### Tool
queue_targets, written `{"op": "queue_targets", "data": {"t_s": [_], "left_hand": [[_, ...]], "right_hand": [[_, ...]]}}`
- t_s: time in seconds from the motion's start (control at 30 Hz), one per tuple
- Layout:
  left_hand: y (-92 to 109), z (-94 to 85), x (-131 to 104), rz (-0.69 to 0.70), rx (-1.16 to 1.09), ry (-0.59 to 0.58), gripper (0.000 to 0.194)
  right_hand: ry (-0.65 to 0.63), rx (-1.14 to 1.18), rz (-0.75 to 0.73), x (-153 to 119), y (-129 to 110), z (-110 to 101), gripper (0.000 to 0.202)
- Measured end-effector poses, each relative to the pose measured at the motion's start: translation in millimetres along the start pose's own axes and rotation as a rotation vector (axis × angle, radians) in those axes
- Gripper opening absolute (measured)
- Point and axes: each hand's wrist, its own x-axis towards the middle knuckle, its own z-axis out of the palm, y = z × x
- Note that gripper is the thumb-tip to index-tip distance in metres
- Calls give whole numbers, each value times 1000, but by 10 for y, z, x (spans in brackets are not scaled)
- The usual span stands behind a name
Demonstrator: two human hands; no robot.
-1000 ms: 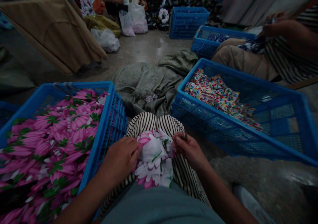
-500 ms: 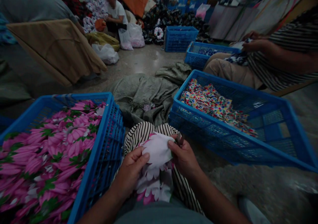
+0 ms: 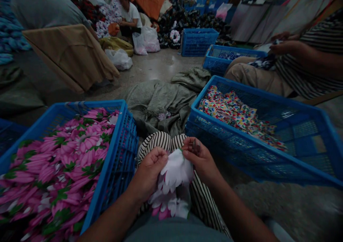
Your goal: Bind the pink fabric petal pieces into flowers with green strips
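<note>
My left hand (image 3: 152, 167) is closed, pinching the upper left edge of a white petal-edged fabric piece (image 3: 176, 171) over my lap. At the piece's upper right edge, where a little green shows, the fingers of my right hand (image 3: 201, 162) are closed on the cloth. A small dark metal tool (image 3: 196, 146) is tucked in that same hand; its kind is not clear. More petal-shaped fabric (image 3: 164, 211), white with pink edges, lies on my lap underneath. Striped trousers (image 3: 154, 143) cover my knees.
Left of me, a blue crate (image 3: 122, 127) is heaped with pink and green fabric flowers (image 3: 88, 145). Another blue crate (image 3: 241, 133) on the right holds colourful patterned cloth pieces (image 3: 227, 108). Grey-green sacking (image 3: 160, 95) lies ahead. A co-worker in stripes (image 3: 318, 56) sits at right.
The fabric piece has turned and hangs lower between my hands. My right fingers have shifted to its upper corner, and my left hand has moved slightly up and right. The view has swung slightly left.
</note>
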Motion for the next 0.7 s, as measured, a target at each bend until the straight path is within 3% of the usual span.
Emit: {"op": "queue_targets", "data": {"t_s": [0.17, 0.33, 0.6, 0.7], "left_hand": [[23, -5, 10, -7, 210, -84, 20], [-76, 41, 22, -82, -36, -4, 21], [-28, 141, -47, -75, -244, -30, 17], [-15, 139, -48, -66, -253, -29, 15]], "right_hand": [[-99, -160, -103, -49, -18, 75, 9], [12, -348, -279, -21, 4, 146, 12], [194, -175, -224, 9, -5, -32, 11], [83, -263, -187, -26, -80, -50, 13]]}}
